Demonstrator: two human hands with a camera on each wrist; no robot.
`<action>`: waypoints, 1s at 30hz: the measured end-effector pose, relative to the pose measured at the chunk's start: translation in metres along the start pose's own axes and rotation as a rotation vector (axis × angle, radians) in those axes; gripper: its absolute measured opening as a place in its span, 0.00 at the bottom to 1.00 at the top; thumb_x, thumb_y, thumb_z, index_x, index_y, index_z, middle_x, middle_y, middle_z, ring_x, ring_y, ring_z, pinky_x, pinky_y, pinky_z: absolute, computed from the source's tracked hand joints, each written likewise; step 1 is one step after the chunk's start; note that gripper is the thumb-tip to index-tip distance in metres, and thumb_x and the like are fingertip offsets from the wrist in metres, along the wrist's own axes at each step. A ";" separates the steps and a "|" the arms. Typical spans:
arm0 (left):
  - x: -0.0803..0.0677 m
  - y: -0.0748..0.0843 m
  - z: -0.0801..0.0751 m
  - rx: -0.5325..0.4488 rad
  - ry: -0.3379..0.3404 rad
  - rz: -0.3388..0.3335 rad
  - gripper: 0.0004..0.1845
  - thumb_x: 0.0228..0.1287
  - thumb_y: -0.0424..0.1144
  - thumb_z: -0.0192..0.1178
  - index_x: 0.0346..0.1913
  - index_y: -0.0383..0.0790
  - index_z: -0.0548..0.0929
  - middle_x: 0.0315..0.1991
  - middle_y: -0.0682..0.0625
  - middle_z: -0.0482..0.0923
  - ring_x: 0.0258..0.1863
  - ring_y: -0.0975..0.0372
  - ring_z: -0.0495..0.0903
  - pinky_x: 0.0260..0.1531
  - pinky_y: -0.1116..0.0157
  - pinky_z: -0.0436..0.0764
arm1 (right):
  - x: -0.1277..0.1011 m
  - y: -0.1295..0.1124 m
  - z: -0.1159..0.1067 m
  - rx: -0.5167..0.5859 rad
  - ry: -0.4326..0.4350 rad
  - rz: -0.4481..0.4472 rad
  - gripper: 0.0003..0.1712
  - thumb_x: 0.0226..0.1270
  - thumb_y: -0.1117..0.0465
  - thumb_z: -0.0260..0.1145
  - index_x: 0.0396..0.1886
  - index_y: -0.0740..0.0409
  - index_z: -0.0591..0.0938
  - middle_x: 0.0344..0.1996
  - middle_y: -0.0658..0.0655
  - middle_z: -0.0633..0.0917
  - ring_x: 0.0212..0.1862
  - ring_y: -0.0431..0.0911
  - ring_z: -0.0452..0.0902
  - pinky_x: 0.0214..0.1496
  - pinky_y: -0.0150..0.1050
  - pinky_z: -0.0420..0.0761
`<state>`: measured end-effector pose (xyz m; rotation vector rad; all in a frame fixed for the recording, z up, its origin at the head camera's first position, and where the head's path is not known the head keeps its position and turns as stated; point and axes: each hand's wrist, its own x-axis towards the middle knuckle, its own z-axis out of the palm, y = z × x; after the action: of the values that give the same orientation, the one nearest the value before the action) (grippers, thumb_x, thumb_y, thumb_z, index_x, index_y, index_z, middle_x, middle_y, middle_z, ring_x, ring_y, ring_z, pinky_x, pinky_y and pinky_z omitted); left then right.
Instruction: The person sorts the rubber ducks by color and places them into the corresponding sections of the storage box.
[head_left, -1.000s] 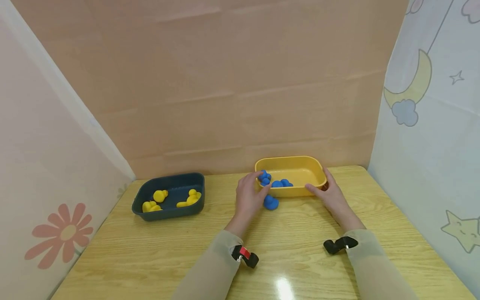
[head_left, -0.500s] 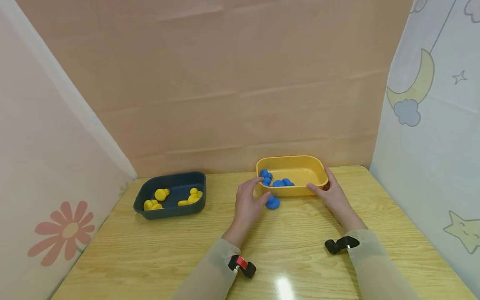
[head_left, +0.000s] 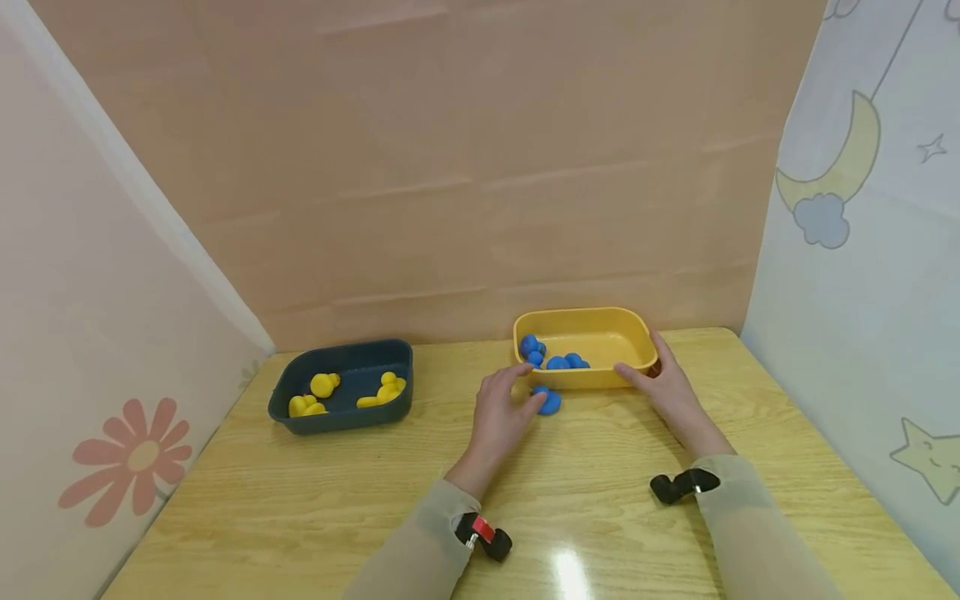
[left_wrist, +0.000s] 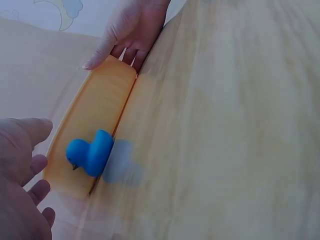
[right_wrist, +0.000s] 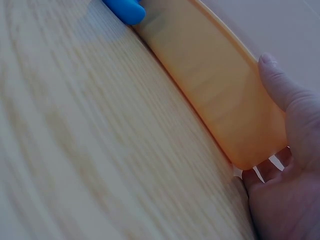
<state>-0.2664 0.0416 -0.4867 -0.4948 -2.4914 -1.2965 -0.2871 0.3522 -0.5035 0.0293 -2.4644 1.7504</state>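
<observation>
Beside left hand (head_left: 501,410) grip, loosely open and empty: one small blue rubber duck (head_left: 548,402) left on wooden surface (head_left: 315,500). Right hand (head_left: 670,388) grip holds yellow plastic tray (head_left: 645,343) corner; several blue ducks already inside.

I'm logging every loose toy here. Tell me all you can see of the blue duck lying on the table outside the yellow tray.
The small blue toy duck looks like smooth matte rubber or plastic, with a round head, a tiny beak and a plump body. It sits upright on the wooden table, against the front wall of the yellow plastic tray. The left hand is right beside it; whether it touches is unclear.
</observation>
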 end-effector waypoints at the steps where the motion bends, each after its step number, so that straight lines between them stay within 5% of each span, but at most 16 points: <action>1: 0.000 0.000 0.000 -0.002 -0.007 -0.007 0.25 0.73 0.41 0.76 0.69 0.43 0.86 0.67 0.51 0.85 0.70 0.50 0.76 0.72 0.48 0.75 | 0.000 0.000 0.000 -0.003 0.001 0.004 0.67 0.79 0.39 0.72 0.93 0.41 0.32 0.90 0.64 0.46 0.87 0.64 0.51 0.85 0.65 0.54; 14: -0.003 -0.007 0.007 0.017 -0.064 -0.054 0.23 0.73 0.42 0.77 0.67 0.45 0.87 0.64 0.52 0.86 0.69 0.51 0.76 0.72 0.49 0.74 | -0.002 -0.005 -0.003 -0.022 0.003 0.021 0.68 0.78 0.36 0.72 0.93 0.41 0.31 0.91 0.64 0.42 0.87 0.65 0.48 0.86 0.65 0.53; 30: -0.007 -0.006 0.008 0.041 -0.123 0.007 0.25 0.72 0.41 0.78 0.68 0.44 0.87 0.63 0.50 0.87 0.65 0.51 0.80 0.69 0.49 0.76 | -0.006 -0.004 -0.005 -0.010 0.001 0.012 0.66 0.79 0.38 0.71 0.92 0.36 0.31 0.90 0.63 0.45 0.86 0.65 0.51 0.85 0.65 0.55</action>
<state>-0.2637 0.0439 -0.4983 -0.5903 -2.6074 -1.2447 -0.2807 0.3557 -0.4987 0.0124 -2.4780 1.7421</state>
